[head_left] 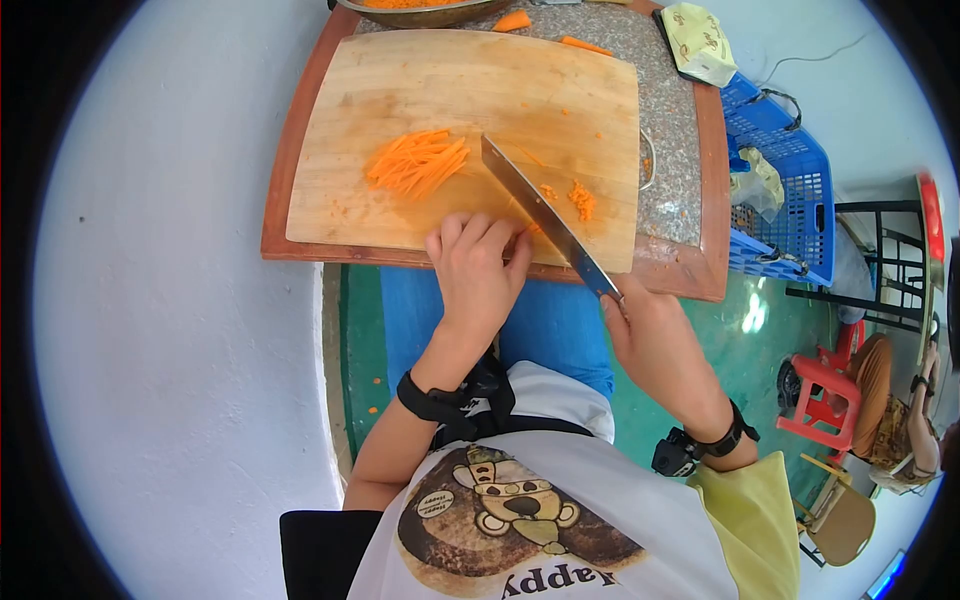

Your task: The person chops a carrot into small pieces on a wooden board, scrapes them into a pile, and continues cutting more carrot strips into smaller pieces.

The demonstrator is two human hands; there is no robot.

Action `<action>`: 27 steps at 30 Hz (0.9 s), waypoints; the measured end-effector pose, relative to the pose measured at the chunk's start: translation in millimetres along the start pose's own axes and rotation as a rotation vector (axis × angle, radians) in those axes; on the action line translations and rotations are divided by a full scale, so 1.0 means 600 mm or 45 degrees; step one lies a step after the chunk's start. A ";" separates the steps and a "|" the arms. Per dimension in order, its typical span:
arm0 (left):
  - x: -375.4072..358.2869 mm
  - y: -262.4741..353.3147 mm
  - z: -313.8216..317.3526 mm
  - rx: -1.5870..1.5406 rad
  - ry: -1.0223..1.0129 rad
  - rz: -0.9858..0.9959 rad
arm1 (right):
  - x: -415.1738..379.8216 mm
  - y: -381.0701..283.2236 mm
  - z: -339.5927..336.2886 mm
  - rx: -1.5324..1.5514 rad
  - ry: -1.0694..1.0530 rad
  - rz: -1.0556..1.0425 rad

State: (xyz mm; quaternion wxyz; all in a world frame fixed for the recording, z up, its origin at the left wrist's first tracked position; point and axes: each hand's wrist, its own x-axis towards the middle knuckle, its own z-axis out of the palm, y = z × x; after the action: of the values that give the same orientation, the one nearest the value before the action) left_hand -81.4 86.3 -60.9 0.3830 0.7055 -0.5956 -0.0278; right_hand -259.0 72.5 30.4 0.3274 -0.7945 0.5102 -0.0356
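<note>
My right hand [660, 350] is wrapped round the handle of a kitchen knife [545, 215], whose long blade slants up and left over the wooden cutting board [400, 80]. Close to the blade's left side, my left hand [475, 265] rests at the board's near edge with its fingers curled down. A bit of orange carrot [532, 228] shows between its fingertips and the blade; the rest is hidden under the fingers. A pile of thin carrot strips [417, 163] lies left of the blade. Fine carrot bits [581, 200] lie to its right.
A metal bowl of shredded carrot [430, 14] stands at the table's far edge, with carrot pieces [512, 21] beside it. Right of the table are a blue plastic basket [785, 160] and red stools [825, 395]. Another person [900, 430] sits at far right.
</note>
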 end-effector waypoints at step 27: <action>-0.002 -0.002 0.002 -0.013 0.029 -0.001 | 0.006 -0.015 0.005 -0.001 -0.009 0.024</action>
State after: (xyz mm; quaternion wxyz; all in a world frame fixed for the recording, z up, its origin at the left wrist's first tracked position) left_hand -81.5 86.8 -62.6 0.3935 0.7039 -0.5909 -0.0230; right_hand -249.2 73.5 31.9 0.3292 -0.7899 0.5165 -0.0295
